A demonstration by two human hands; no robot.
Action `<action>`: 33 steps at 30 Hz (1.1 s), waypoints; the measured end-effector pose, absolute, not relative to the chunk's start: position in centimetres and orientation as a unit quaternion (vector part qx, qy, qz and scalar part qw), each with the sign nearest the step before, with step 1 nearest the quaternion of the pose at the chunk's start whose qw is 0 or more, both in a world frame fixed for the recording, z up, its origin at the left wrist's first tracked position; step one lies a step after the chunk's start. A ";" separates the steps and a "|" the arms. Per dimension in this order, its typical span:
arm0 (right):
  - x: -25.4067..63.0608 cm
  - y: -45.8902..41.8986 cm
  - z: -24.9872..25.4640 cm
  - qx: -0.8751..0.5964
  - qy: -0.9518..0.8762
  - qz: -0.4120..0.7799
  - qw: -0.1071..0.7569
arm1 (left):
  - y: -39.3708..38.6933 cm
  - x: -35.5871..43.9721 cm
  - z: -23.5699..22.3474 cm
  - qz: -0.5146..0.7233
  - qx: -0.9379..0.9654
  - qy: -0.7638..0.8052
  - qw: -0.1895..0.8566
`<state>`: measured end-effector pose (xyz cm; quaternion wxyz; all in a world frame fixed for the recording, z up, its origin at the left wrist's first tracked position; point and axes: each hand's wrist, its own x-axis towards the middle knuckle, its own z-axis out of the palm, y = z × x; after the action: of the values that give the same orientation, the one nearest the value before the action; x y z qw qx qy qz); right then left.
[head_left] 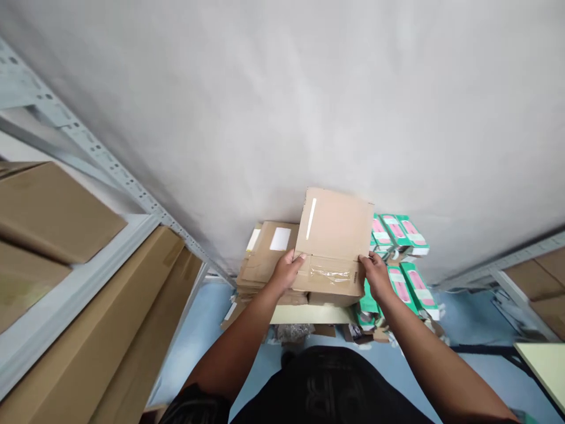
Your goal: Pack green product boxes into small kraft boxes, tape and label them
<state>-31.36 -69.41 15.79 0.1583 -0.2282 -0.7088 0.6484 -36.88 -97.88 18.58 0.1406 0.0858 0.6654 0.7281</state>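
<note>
A flattened cardboard box is held between both my hands, its upper panel tilted up toward the wall. My left hand grips its left edge near the crease, thumb on top. On the right edge, my right hand pinches the cardboard, thumb on the near face. A strip of clear tape shines on the lower panel, and a white strip runs along the upper one. To the left lies a stack of flattened cardboard with a white label. My fingers behind the cardboard are hidden.
Green boxes with pink fronts are stacked at right on a pale table. Metal shelving with large cartons stands on the left. Another rack and a pale tabletop are at right. A grey wall rises behind.
</note>
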 end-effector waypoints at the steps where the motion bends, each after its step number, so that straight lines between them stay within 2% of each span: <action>1: -30.1 -67.8 15.9 -0.236 -0.700 0.653 0.167 | -96.2 -36.4 19.0 0.727 0.100 0.662 0.150; 7: -21.1 -56.5 15.6 -0.286 -0.632 0.678 0.243 | -83.1 -32.3 21.1 0.692 0.206 0.661 0.205; 11: -13.2 -48.0 15.0 -0.331 -0.591 0.674 0.294 | -72.2 -27.7 20.8 0.659 0.263 0.667 0.229; 15: -4.5 -39.7 14.1 -0.389 -0.583 0.634 0.328 | -61.8 -22.1 19.4 0.643 0.305 0.655 0.255; 19: 3.4 -33.1 13.4 -0.470 -0.601 0.562 0.319 | -53.6 -17.1 19.0 0.617 0.352 0.628 0.318; 23: 8.9 -28.9 13.6 -0.542 -0.607 0.474 0.335 | -46.9 -13.8 19.5 0.563 0.434 0.618 0.336; 29: 12.1 -26.2 14.9 -0.499 -0.582 0.519 0.378 | -37.4 -9.4 19.7 0.451 0.587 0.580 0.340; 33: 14.4 -22.9 15.3 -0.547 -0.574 0.434 0.428 | -31.1 -7.6 19.3 0.380 0.674 0.515 0.369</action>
<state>14.41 -22.95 15.33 0.4278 -0.5467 -0.5742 0.4340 -7.63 -31.05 19.28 0.3688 0.6739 0.5155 0.3797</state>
